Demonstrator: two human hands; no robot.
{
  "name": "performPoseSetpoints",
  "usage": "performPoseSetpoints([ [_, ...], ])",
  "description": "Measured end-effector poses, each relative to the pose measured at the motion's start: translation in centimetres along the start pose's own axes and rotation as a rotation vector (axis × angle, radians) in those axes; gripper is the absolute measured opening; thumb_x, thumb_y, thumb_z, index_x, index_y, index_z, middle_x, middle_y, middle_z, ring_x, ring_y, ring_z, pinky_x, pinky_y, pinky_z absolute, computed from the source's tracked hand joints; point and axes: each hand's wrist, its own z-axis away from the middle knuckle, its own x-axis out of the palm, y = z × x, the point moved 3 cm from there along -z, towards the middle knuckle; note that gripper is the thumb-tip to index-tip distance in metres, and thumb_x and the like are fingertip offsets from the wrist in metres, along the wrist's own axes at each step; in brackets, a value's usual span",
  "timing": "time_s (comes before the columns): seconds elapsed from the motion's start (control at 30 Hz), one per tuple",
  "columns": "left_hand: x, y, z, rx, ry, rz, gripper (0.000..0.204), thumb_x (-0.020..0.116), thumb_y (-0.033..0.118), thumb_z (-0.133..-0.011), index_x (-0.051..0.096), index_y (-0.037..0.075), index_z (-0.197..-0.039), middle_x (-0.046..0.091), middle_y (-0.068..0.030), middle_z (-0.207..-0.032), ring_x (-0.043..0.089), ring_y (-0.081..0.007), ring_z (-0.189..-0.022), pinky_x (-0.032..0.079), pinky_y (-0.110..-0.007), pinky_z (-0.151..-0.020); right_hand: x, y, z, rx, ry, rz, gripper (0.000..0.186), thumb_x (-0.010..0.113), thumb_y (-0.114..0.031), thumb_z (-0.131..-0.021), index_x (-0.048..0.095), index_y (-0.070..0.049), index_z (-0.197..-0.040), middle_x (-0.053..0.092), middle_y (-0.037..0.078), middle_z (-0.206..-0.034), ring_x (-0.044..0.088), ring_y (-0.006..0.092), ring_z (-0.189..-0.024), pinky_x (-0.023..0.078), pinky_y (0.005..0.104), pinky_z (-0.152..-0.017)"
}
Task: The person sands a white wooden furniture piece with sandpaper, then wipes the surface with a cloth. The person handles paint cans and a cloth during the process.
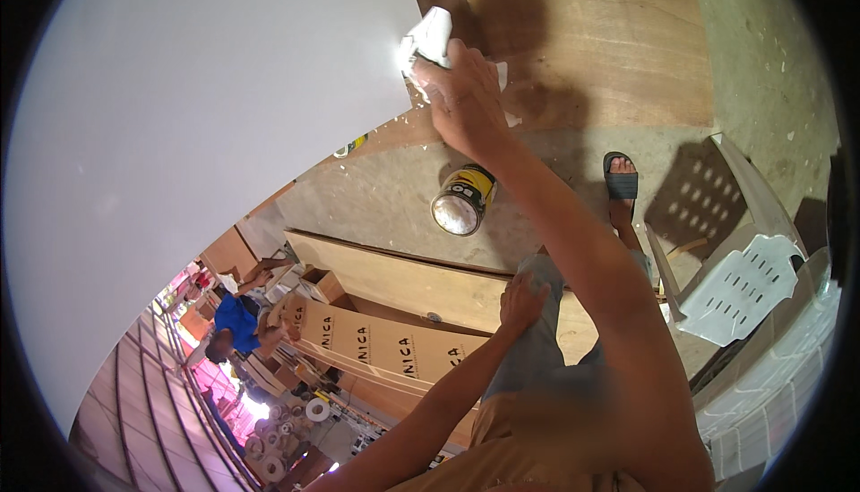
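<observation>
My right hand [466,98] is stretched far forward, fingers closed around a crumpled white rag [434,34]. The rag meets the edge of a large smooth white panel [224,71], close to its corner. White flakes and smears lie around that corner. My left hand [524,302] lies flat on my knee, fingers apart, holding nothing. On the floor below the panel's corner is a tin can [461,201] with a yellow and black label. A second yellow-labelled can [351,145] shows partly from behind the panel's edge.
Plywood [627,44] lies on the concrete floor at the far side. To the right are a white plastic chair [739,286] and my sandalled foot [621,177]. Long boards [394,264] and printed brown cardboard [376,340] lie at left. Beyond them, a person in blue [237,322] bends over.
</observation>
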Motion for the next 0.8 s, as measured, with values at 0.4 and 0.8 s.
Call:
performPoseSetpoints([
  [0.4,1.6,-1.7,-0.6,-0.01,-0.044,0.013,0.064,0.062,0.044,-0.088,0.049,0.005,-0.138,0.048,-0.0183,-0.142,0.045,-0.0362,-0.13,0.036,-0.047,-0.108,1.9,2.8,2.4,0.108,0.081,0.003,0.031,0.061,-0.005,-0.082,0.067,-0.013,-0.112,0.056,0.016,-0.106,0.054,0.0347,-0.095,0.042,0.0488,-0.081],
  [0.8,0.7,-0.6,-0.3,0.015,0.014,0.044,0.06,0.064,0.041,-0.088,0.053,0.003,-0.133,0.052,-0.0189,-0.137,0.051,-0.0369,-0.123,0.04,-0.047,-0.103,2.6,5.2,0.3,0.163,0.033,0.092,0.039,0.064,-0.004,-0.077,0.07,-0.021,-0.112,0.055,0.009,-0.104,0.054,0.0321,-0.099,0.043,0.0459,-0.083],
])
